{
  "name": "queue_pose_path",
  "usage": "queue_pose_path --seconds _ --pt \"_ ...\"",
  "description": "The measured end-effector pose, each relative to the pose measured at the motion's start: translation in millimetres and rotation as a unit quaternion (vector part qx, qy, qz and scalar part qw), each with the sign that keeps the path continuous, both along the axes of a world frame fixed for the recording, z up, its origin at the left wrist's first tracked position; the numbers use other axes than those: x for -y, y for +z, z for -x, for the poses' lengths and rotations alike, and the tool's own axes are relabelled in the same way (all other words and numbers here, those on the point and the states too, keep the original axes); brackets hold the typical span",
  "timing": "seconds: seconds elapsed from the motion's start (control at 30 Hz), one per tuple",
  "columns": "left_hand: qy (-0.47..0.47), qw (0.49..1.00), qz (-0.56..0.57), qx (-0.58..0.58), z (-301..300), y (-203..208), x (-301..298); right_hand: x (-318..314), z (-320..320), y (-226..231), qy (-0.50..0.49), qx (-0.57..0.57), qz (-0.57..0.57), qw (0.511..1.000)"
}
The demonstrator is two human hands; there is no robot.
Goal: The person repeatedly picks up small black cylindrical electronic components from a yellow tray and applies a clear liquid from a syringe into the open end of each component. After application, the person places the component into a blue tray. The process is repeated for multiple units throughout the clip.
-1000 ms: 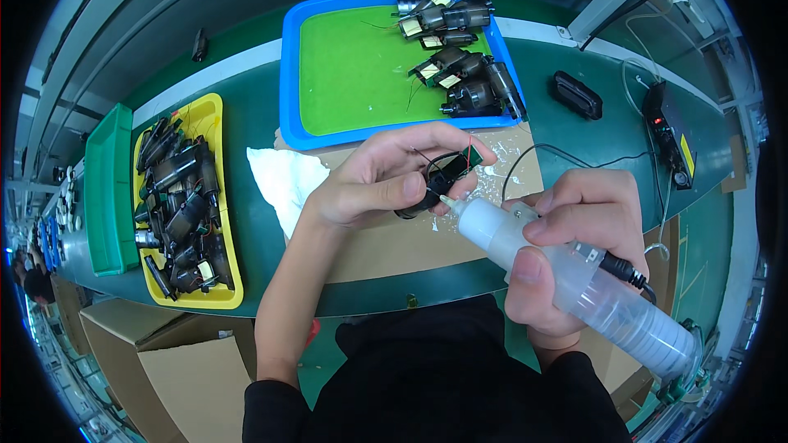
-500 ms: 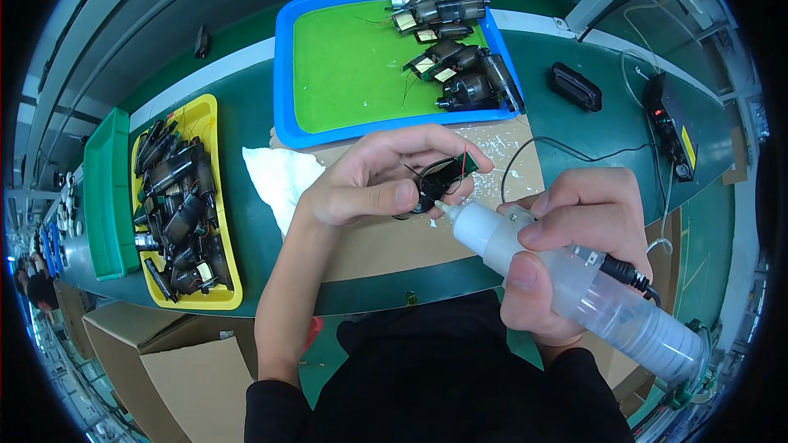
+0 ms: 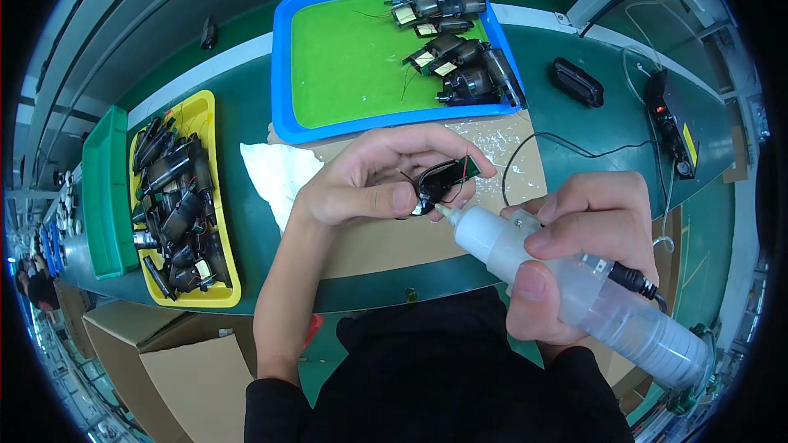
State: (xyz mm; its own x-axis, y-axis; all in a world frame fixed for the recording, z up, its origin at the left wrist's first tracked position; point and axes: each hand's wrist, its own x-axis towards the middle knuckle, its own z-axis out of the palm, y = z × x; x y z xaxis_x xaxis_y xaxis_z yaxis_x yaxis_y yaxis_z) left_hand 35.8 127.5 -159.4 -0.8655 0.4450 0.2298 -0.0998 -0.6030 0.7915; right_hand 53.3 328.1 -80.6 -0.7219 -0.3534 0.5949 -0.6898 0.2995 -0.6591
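Observation:
Between the thumb and fingers of my left hand (image 3: pixel 369 176) is a small black plastic part (image 3: pixel 435 184) with a green circuit board and thin red and black wires. My fingers cover some of it. My right hand (image 3: pixel 583 246) wraps round a translucent syringe-like dispenser (image 3: pixel 566 283), which slants down to the right and has a black cable plugged into its side. Its narrow nozzle tip (image 3: pixel 444 209) points at the lower end of the black part, touching it or very close; I cannot tell which.
Beyond my hands stands a blue tray (image 3: pixel 283 74) with a green base and several dark motor-like parts. A yellow tray (image 3: pixel 209 115) full of similar parts and a green bin (image 3: pixel 107 197) are at left. White cloth (image 3: pixel 275 176), cardboard (image 3: pixel 369 250), a black case (image 3: pixel 576 82) and a power box (image 3: pixel 671 127) surround me.
The black part has turned slightly in my left fingers, showing more of its rounded lower end. My right hand and the dispenser have shifted slightly, with the nozzle still at the part.

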Motion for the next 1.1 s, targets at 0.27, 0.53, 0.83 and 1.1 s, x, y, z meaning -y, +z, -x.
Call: queue_pose_path --seconds 0.27,0.53,0.83,1.1 --pt "-0.003 1.000 -0.014 -0.006 0 -5 2 1 2 -1 0.024 -0.023 0.005 0.999" --pt "-0.009 1.000 -0.007 -0.010 1 -1 0 -1 4 4 0.048 -0.022 -0.013 0.999" --pt "-0.003 0.999 0.033 0.005 -1 6 6 -3 5 3 0.063 -0.025 -0.017 0.998" --pt "-0.009 1.000 0.020 0.002 -2 5 7 -1 5 4 0.067 -0.024 -0.019 0.997"
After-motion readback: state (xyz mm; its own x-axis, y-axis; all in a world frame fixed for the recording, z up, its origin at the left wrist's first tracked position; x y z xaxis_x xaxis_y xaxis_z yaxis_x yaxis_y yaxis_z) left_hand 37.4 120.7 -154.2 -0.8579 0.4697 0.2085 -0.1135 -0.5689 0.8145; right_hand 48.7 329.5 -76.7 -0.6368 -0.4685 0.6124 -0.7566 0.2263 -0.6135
